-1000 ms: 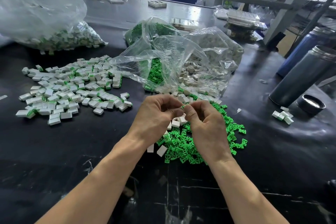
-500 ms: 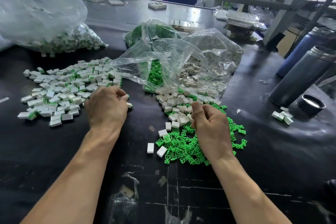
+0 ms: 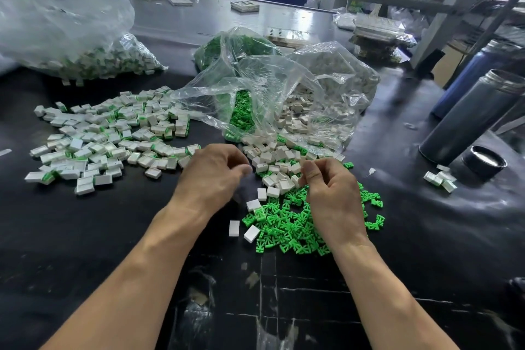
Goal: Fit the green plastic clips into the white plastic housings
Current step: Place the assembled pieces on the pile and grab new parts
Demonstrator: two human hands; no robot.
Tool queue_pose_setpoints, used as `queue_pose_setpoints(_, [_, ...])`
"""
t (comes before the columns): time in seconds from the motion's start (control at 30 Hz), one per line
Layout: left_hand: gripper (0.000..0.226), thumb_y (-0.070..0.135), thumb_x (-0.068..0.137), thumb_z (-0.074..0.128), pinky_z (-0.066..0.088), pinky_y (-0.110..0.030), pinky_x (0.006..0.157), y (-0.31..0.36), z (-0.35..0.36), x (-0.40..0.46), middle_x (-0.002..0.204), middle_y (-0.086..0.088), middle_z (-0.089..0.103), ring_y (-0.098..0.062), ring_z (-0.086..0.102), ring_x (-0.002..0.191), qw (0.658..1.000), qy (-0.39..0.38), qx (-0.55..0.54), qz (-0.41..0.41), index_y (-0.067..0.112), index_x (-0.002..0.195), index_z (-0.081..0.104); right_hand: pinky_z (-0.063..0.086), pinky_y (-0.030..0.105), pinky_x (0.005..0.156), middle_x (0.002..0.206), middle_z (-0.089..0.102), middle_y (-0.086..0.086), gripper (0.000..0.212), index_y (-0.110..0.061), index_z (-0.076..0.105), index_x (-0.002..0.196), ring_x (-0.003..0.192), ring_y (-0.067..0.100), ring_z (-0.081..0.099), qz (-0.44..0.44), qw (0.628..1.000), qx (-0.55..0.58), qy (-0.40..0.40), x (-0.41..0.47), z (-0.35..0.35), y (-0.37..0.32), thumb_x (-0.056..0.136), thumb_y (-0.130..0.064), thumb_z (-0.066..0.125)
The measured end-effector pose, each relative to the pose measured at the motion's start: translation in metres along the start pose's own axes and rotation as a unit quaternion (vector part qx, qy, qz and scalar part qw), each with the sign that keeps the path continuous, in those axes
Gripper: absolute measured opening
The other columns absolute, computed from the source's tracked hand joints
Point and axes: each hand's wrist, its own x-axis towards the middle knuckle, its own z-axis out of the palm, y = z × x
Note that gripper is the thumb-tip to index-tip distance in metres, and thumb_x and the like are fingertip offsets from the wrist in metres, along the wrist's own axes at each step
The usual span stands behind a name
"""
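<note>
— What does the person work on?

— A black, glossy table (image 3: 85, 236), scuffed and taped near the front edge, in a cluttered workshop; grey metal shelf posts (image 3: 443, 8) rise behind it.

— Where are the parts?

— The loose green clips (image 3: 287, 224) lie in a heap under and beside the right hand (image 3: 332, 193). The white housings (image 3: 272, 162) lie scattered just beyond, spilling from a clear bag (image 3: 326, 94) that holds more. A spread of assembled pieces (image 3: 113, 133) covers the table to the left.

— And the hands?

— The left hand (image 3: 213, 173) hovers near the white housings with its fingers curled; it is blurred, and whether it holds anything cannot be told. The right hand's fingers are curled and its thumb and forefinger are pressed together, but what they pinch is hidden.

— What else is hard to read?

— A second bag (image 3: 238, 45) of green parts sits half behind the clear one. The large bag (image 3: 71, 37) at far left is cut off by the frame.

— Counts?

— Three bags, two hands, two metal flasks (image 3: 466, 122) at right, one round black cap (image 3: 484, 162) beside them, and a few assembled pieces (image 3: 440, 179) apart. The heaps are too many to count.
</note>
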Motion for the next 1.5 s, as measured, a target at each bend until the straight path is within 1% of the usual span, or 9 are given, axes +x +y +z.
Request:
queue_pose_setpoints(0.1, [0.013,0.045,0.08,0.083,0.047,-0.021,0.066,0.007,0.005,-0.006,0.07,0.024,0.068,0.008,0.061,0.069,0.998,-0.053,0.011,-0.016,0.036,0.077,0.074,0.044,0.012,0.059,0.081,0.071,-0.011,0.015,-0.027,0.066,0.089,0.071,0.001,0.063,-0.005,0.999,-0.033,-0.014,0.0,-0.002,-0.001,0.102,-0.036,0.064])
queue_pose_setpoints(0.27, [0.027,0.056,0.072,0.085,0.046,-0.025,0.069,0.015,0.011,-0.011,0.081,0.02,0.066,0.003,0.06,0.08,0.991,-0.098,0.085,-0.033,0.035,0.081,0.07,0.05,0.032,0.078,0.09,0.07,-0.014,0.006,-0.028,0.073,0.093,0.086,0.012,0.065,0.005,0.988,-0.15,-0.033,0.002,-0.009,-0.003,0.096,-0.033,0.072])
queue_pose_setpoints(0.43, [0.022,0.048,0.077,0.085,0.046,-0.025,0.071,0.018,0.015,-0.013,0.079,0.019,0.067,0.001,0.061,0.079,0.991,-0.099,0.084,-0.033,0.033,0.085,0.071,0.041,0.022,0.065,0.084,0.064,-0.023,0.008,-0.037,0.073,0.084,0.078,-0.006,0.057,0.024,0.969,-0.233,-0.085,0.005,-0.019,-0.005,0.089,-0.041,0.077])
queue_pose_setpoints(0.6, [0.018,0.044,0.083,0.081,0.052,-0.029,0.077,0.015,0.015,-0.014,0.082,0.018,0.068,-0.001,0.063,0.082,0.995,-0.076,0.068,-0.017,0.033,0.083,0.066,0.052,0.033,0.084,0.093,0.06,-0.02,0.011,-0.04,0.072,0.086,0.09,0.006,0.06,0.022,0.95,-0.28,-0.14,0.004,-0.017,-0.01,0.084,-0.047,0.081])
queue_pose_setpoints(0.77, [0.012,0.029,0.09,0.076,0.049,-0.013,0.066,0.016,0.014,-0.013,0.085,0.016,0.069,0.005,0.064,0.075,0.998,-0.041,-0.051,0.013,0.035,0.095,0.067,0.045,0.032,0.087,0.098,0.057,-0.019,0.015,-0.036,0.067,0.083,0.097,0.009,0.057,-0.005,0.938,-0.317,-0.142,0.002,-0.013,-0.01,0.087,-0.042,0.08])
queue_pose_setpoints(0.97, [0.018,0.017,0.092,0.075,0.051,-0.009,0.069,0.025,0.015,-0.015,0.092,0.009,0.074,0.003,0.069,0.083,0.975,-0.024,-0.22,0.023,0.025,0.107,0.071,0.045,0.017,0.062,0.085,0.067,-0.014,0.009,-0.03,0.068,0.092,0.074,0.0,0.062,-0.008,0.99,-0.12,-0.069,0.004,-0.013,-0.005,0.093,-0.027,0.077])
queue_pose_setpoints(1.07, [0.015,0.013,0.094,0.073,0.052,-0.012,0.07,0.029,0.017,-0.017,0.093,0.006,0.075,0.001,0.068,0.08,0.959,-0.037,-0.279,0.025,0.02,0.107,0.072,0.048,0.01,0.062,0.085,0.074,-0.009,0.01,-0.026,0.075,0.099,0.073,-0.004,0.065,0.002,0.998,0.028,-0.052,0.004,-0.012,-0.006,0.094,-0.017,0.076])
queue_pose_setpoints(1.27, [0.013,0.018,0.1,0.064,0.06,-0.026,0.069,0.033,0.023,-0.018,0.072,0.012,0.071,-0.004,0.061,0.065,0.923,-0.08,-0.375,-0.003,0.017,0.108,0.074,0.046,0.016,0.051,0.077,0.077,-0.002,0.009,-0.017,0.075,0.092,0.061,0.005,0.064,0.033,0.986,0.159,-0.041,0.006,-0.012,-0.01,0.091,-0.008,0.076])
queue_pose_setpoints(1.5, [0.017,0.011,0.102,0.057,0.06,-0.03,0.069,0.033,0.026,-0.018,0.086,0.0,0.074,-0.005,0.062,0.066,0.927,-0.093,-0.364,0.01,0.013,0.108,0.073,0.047,0.023,0.047,0.068,0.069,0.004,0.011,-0.017,0.077,0.086,0.055,0.012,0.056,0.061,0.965,0.251,-0.048,0.006,-0.01,-0.011,0.09,-0.008,0.077])
